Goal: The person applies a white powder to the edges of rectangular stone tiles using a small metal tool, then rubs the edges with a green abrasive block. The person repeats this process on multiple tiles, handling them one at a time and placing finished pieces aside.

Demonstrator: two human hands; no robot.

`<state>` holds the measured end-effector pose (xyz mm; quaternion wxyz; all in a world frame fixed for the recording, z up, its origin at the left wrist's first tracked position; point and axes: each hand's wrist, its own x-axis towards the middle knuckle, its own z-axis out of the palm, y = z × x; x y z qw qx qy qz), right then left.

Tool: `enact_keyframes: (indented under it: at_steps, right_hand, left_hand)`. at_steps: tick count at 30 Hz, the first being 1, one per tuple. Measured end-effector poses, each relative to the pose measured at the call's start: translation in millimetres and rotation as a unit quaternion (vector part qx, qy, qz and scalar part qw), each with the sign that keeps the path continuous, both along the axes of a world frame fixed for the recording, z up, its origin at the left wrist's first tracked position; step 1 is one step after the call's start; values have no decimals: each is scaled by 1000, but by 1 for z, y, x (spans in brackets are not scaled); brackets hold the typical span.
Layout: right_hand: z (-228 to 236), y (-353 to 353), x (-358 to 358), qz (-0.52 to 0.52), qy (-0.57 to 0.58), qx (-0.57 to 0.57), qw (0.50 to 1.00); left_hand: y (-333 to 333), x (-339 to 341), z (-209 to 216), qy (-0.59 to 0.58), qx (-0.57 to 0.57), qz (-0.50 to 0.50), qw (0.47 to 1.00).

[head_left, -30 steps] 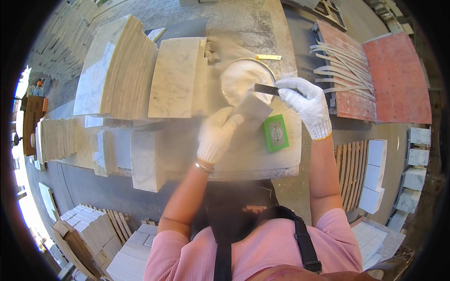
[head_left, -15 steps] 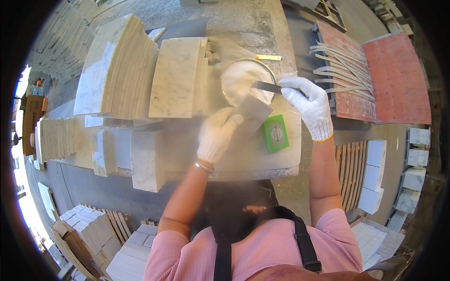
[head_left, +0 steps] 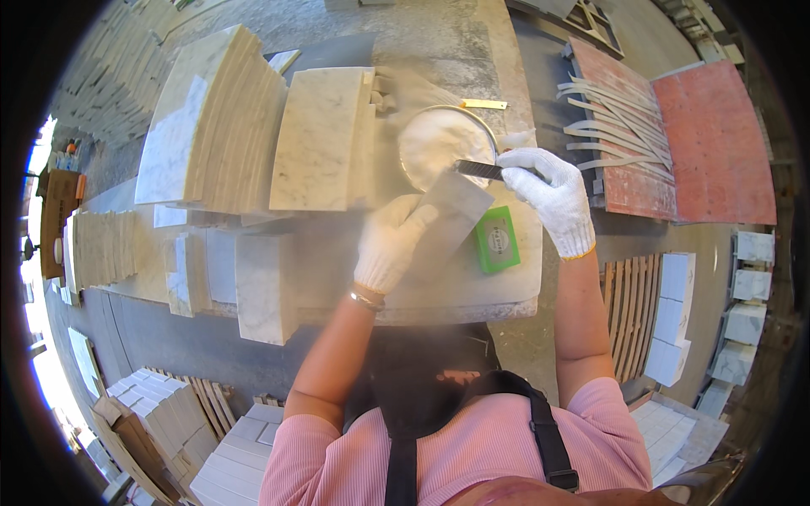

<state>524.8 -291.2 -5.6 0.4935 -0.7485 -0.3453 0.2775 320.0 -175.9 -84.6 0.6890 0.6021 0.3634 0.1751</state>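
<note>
A: Where are the hands?

B: Both gloved in white. Left hand (head_left: pixel 390 244) is clamped on a grey slab (head_left: pixel 451 212), fingers wrapped over its near-left edge. Right hand (head_left: pixel 548 192) is closed around a dark scraper (head_left: pixel 479 169).

A: Slab orientation?

B: Flat rectangular piece, tilted. Long axis runs from the left hand at lower left up to the right, far corner ending just below the scraper blade. It sits over the bench (head_left: pixel 472 291), between the bowl (head_left: pixel 445 145) and the green sponge (head_left: pixel 496 239).

A: Scraper?

B: Long axis near horizontal, blade tip pointing to the person's left. The tip lies over the bowl's near rim, above the white paste. Can't tell if it touches the paste.

A: Counts?

B: One slab in hand, one scraper, one round bowl, one green sponge. One small yellow strip (head_left: pixel 483 104) beyond the bowl. Two stacks of curved marble pieces (head_left: pixel 325 139) left of the bowl; pieces per stack not countable. One marble block (head_left: pixel 264 287) at the bench's left edge.

A: Right side?

B: Two red boards (head_left: pixel 713 143), side by side, with loose pale curved strips (head_left: pixel 612 126) on the nearer one. Number of strips unclear.
</note>
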Motion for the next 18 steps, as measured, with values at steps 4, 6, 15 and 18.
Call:
enact_keyframes:
  at_steps: [4,6,15,18]
  right_hand:
    - [0,-6,7,-5,38,16,999]
    - [-3,-8,12,-13,49,22,998]
    - [-37,10,10,11,-140,-106,984]
    - [-37,0,16,-38,-47,-95,994]
  left_hand:
    - [1,-2,2,24,27,-7,999]
    - [2,-2,4,22,23,-10,999]
    - [4,-1,9,23,11,-22,999]
    - [4,0,8,32,9,-26,999]
